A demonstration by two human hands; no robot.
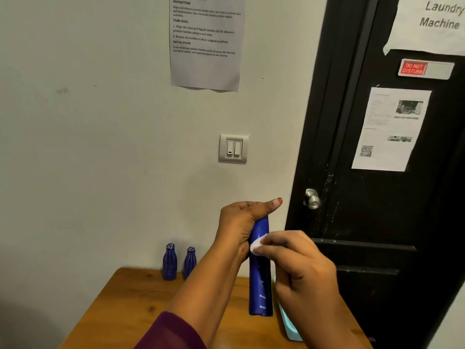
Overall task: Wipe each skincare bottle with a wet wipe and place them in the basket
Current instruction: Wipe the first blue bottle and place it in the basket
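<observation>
Gripping: left hand (240,222), fingers curled round top of tall blue bottle (260,285) (upright, over wooden table (120,311)); right hand (299,265) pinching white wipe (258,244) against it.

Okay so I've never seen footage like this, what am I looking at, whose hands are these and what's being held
No machine here: a person wears a camera on the head, so this one picture looks out over their own hands. The left hand grips the top of a tall blue bottle, held upright. The right hand pinches a white wet wipe against it. On the wooden table stand a left small bottle and a right small bottle, both blue.
</observation>
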